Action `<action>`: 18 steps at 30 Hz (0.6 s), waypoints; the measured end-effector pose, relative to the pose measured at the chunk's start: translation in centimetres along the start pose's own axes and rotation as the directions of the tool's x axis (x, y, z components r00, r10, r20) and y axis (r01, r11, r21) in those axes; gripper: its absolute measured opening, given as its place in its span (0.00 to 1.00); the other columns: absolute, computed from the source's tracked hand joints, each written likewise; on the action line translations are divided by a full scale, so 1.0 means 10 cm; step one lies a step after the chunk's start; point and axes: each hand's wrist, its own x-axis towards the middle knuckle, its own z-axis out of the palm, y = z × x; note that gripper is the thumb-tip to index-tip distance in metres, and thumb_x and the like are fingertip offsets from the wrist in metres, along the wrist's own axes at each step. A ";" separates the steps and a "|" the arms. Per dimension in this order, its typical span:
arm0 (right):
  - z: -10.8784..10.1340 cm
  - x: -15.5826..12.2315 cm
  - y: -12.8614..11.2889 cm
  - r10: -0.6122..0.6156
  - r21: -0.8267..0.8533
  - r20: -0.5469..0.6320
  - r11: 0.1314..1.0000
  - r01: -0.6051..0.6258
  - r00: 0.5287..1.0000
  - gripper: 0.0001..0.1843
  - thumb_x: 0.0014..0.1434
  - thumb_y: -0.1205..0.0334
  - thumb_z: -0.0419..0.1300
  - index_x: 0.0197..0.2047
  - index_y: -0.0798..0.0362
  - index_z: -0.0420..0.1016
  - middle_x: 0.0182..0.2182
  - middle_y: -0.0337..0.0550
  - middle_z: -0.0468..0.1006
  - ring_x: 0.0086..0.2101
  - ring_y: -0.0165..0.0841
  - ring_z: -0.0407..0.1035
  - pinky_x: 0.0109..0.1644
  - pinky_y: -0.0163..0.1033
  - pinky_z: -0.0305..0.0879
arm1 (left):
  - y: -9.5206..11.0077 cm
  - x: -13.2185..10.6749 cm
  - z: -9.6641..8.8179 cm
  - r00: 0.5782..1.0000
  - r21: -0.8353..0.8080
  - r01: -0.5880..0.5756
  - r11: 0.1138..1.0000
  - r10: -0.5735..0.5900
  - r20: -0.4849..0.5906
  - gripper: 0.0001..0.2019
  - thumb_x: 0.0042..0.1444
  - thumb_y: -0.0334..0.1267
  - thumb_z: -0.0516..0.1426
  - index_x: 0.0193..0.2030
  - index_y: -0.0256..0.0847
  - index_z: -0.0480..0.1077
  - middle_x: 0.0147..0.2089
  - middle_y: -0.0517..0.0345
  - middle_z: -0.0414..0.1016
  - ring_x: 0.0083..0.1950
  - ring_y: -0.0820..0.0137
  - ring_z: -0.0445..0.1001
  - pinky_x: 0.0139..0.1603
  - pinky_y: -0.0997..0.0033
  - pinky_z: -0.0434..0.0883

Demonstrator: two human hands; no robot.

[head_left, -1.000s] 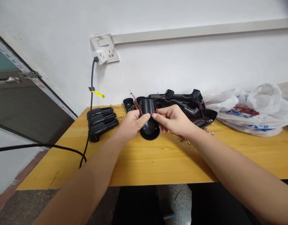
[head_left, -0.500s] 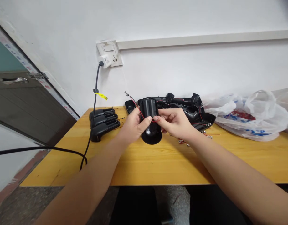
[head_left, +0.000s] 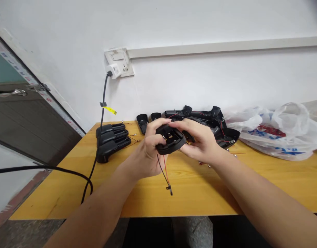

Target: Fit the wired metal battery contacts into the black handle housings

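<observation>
Both my hands hold one black plastic housing (head_left: pixel 171 138) above the yellow wooden table (head_left: pixel 194 193). Its open inner side now faces me. My left hand (head_left: pixel 149 151) wraps its left side with closed fingers. My right hand (head_left: pixel 200 141) grips its right side. A red and a black wire (head_left: pixel 164 170) hang down from the housing, ending in a small metal terminal just above the tabletop.
Three black shells (head_left: pixel 110 139) lie side by side at the table's left. A heap of black housings with red wires (head_left: pixel 207 119) sits against the wall. White plastic bags (head_left: pixel 277 132) fill the right. A black cable (head_left: pixel 100 134) runs from the wall socket (head_left: pixel 118 63) down past the left edge.
The housing has been turned over from its rounded outer side to its open inner side. The wires, earlier stretched over its back between my fingers, now dangle below it.
</observation>
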 end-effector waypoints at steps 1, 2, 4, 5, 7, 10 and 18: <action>0.01 0.00 -0.01 0.005 0.000 -0.009 1.000 -0.005 1.000 0.24 0.63 0.66 0.66 0.62 0.52 0.72 0.42 0.46 0.80 0.39 0.33 0.73 0.44 0.41 0.74 | 0.02 0.01 -0.02 1.000 -0.017 -0.003 1.000 0.004 0.013 0.21 0.64 0.33 0.59 0.57 0.55 0.54 0.69 0.51 0.58 0.70 0.62 0.64 0.63 0.47 0.74; 0.01 -0.01 -0.01 0.016 0.001 -0.018 1.000 -0.016 1.000 0.24 0.63 0.67 0.65 0.62 0.52 0.72 0.42 0.46 0.80 0.39 0.33 0.73 0.44 0.41 0.74 | 0.04 0.02 -0.04 0.999 -0.026 -0.008 1.000 0.009 0.031 0.23 0.63 0.31 0.60 0.57 0.55 0.55 0.69 0.50 0.58 0.71 0.61 0.63 0.63 0.47 0.73; 0.03 -0.01 -0.01 0.046 0.000 -0.034 0.999 -0.046 0.998 0.23 0.62 0.67 0.65 0.61 0.52 0.71 0.43 0.46 0.80 0.39 0.34 0.74 0.43 0.39 0.74 | 0.07 0.03 -0.09 0.998 -0.020 -0.030 0.999 0.031 0.062 0.26 0.59 0.27 0.61 0.57 0.52 0.55 0.68 0.48 0.57 0.71 0.59 0.62 0.64 0.46 0.72; 0.04 -0.02 -0.01 0.058 -0.002 -0.039 0.998 -0.059 0.998 0.23 0.62 0.67 0.65 0.60 0.52 0.71 0.42 0.45 0.79 0.39 0.33 0.74 0.42 0.39 0.75 | 0.08 0.04 -0.10 0.996 -0.011 -0.042 0.999 0.043 0.073 0.28 0.56 0.25 0.60 0.58 0.50 0.54 0.68 0.46 0.57 0.71 0.58 0.61 0.65 0.46 0.71; 0.05 -0.02 -0.01 0.075 -0.008 -0.042 0.997 -0.076 0.996 0.22 0.62 0.67 0.64 0.59 0.53 0.72 0.41 0.45 0.79 0.38 0.33 0.74 0.41 0.38 0.74 | 0.09 0.04 -0.13 0.995 0.010 -0.056 0.998 0.055 0.081 0.31 0.52 0.22 0.60 0.58 0.48 0.54 0.66 0.44 0.56 0.70 0.57 0.60 0.65 0.45 0.69; 0.06 -0.03 -0.01 0.107 -0.026 -0.028 0.994 -0.108 0.994 0.18 0.64 0.65 0.63 0.57 0.53 0.72 0.41 0.46 0.80 0.39 0.34 0.75 0.41 0.40 0.74 | 0.13 0.04 -0.12 0.994 0.024 -0.018 1.000 0.016 0.104 0.32 0.50 0.24 0.60 0.58 0.48 0.52 0.65 0.44 0.56 0.69 0.57 0.61 0.64 0.45 0.70; 0.09 -0.06 -0.03 0.233 -0.062 0.012 0.971 -0.232 0.972 0.13 0.65 0.57 0.67 0.50 0.52 0.73 0.29 0.37 0.75 0.27 0.28 0.68 0.32 0.36 0.68 | 0.30 0.16 -0.11 0.968 0.034 0.193 0.981 -0.196 0.154 0.34 0.45 0.26 0.60 0.60 0.50 0.58 0.60 0.48 0.62 0.63 0.55 0.66 0.62 0.44 0.72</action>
